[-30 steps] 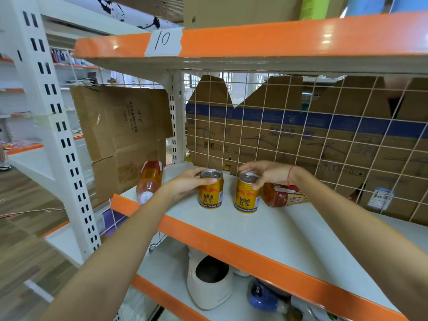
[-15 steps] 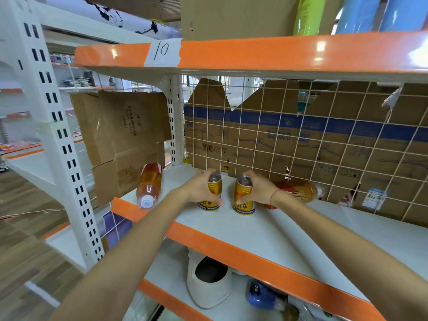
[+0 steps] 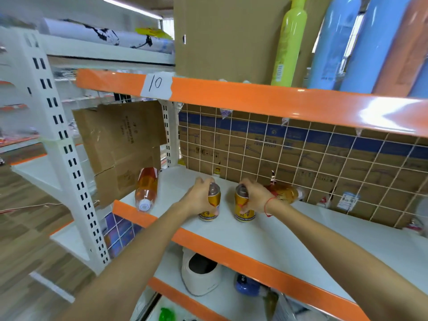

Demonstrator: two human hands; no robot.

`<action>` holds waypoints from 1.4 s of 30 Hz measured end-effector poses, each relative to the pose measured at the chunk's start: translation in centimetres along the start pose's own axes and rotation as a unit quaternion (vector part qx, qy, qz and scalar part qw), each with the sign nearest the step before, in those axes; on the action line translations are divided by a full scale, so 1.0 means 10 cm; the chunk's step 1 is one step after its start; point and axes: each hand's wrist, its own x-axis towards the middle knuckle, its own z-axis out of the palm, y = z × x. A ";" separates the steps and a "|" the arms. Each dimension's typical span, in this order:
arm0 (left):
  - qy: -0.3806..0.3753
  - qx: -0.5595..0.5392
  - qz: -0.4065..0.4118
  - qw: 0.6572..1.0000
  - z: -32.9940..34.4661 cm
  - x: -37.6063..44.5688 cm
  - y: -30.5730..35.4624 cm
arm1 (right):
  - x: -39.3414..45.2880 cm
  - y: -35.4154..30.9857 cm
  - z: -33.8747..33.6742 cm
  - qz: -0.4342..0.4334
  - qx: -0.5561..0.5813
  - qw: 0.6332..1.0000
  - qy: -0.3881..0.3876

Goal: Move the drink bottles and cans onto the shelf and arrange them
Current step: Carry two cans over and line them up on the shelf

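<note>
Standing two gold cans side by side on the shelf, the left hand grips the left can and the right hand the right can; next, judging, release and right the lying bottles.

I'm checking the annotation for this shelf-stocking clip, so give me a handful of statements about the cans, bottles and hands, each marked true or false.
1. Each hand holds a gold can. True: the left hand grips the left can and the right hand grips the right can.
2. Both cans lie on their sides. False: they stand upright on the white shelf.
3. The orange bottle at the shelf's left end lies on its side, cap toward the front edge. True.
4. The two cans touch each other. False: a gap of shelf shows between them.
5. The paper label on the orange rail above reads 12. False: it reads 10.
</note>
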 end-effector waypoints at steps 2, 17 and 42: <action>-0.004 0.003 0.005 1.000 -0.01 -0.05 0.17 | -0.13 0.03 -0.11 0.006 -0.002 1.000 0.005; -0.039 -0.019 0.056 0.997 0.28 -0.41 1.13 | -1.29 0.55 -0.50 0.098 0.005 0.994 0.044; -0.212 -0.010 0.384 0.899 1.28 -1.55 3.10 | -4.63 0.82 -0.65 0.441 0.024 0.879 0.177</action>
